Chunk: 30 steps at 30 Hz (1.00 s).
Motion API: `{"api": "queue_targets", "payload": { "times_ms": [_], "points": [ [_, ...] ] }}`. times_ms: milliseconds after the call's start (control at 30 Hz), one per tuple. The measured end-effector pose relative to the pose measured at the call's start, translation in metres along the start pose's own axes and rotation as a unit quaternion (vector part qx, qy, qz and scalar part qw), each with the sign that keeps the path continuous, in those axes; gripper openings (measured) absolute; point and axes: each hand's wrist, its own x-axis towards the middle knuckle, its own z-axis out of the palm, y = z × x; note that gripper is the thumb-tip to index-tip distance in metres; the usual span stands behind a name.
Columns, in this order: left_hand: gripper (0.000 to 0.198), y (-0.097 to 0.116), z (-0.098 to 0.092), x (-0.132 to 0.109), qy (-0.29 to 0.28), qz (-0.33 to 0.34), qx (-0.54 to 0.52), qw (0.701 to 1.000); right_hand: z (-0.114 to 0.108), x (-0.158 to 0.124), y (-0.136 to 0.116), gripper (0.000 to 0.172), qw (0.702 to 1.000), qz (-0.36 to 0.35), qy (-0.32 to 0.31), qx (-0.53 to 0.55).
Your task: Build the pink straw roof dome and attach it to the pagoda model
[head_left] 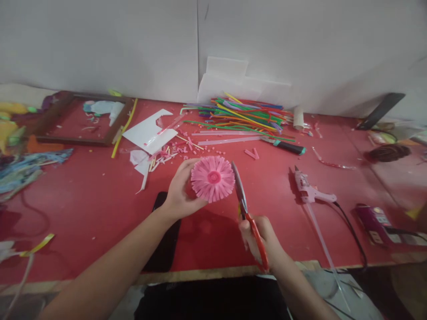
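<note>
A round pink flower (213, 178) with fringed petals and a darker pink centre faces up over the middle of the red table. My left hand (182, 191) is closed around its left and lower side, fingers partly hidden behind the petals. My right hand (262, 240) grips red-handled scissors (240, 191). Their blades point up and away, close beside the flower's right edge; I cannot tell whether they touch it. The blades look nearly together. A dark phone (165, 246) lies under my left wrist.
Pipe cleaners (247, 113) in many colours lie at the back, with pink scraps (163, 153) and white paper (148, 133) to their left. A utility knife (290, 147) and a pink glue gun (310, 191) with its cord lie right. A brown frame (75, 141) sits back left.
</note>
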Motion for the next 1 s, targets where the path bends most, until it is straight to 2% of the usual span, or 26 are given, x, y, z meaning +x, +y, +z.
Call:
{"api": "queue_targets", "payload": {
  "times_ms": [167, 400, 733, 900, 1000],
  "points": [
    [0.058, 0.000, 0.000, -0.001, 0.002, 0.005, 0.007, 1.000, -0.003, -0.003, 0.000, 0.063, 1.000, -0.014, -0.002, 0.004],
    [0.059, -0.001, 0.000, -0.002, -0.029, 0.026, -0.011, 0.999, -0.007, -0.002, -0.014, 0.065, 0.999, -0.030, -0.016, -0.037],
    [0.048, -0.006, 0.002, -0.005, -0.058, 0.000, -0.025, 0.998, -0.003, -0.001, -0.012, 0.070, 0.998, 0.026, -0.014, -0.053],
    [0.073, -0.007, 0.003, -0.005, -0.098, -0.004, -0.004, 0.995, -0.002, 0.000, -0.015, 0.072, 0.998, 0.029, -0.008, -0.051],
    [0.082, -0.010, 0.007, -0.007, -0.046, -0.014, 0.030, 0.998, 0.002, -0.003, -0.016, 0.071, 0.999, 0.033, -0.010, -0.040]
  ]
}}
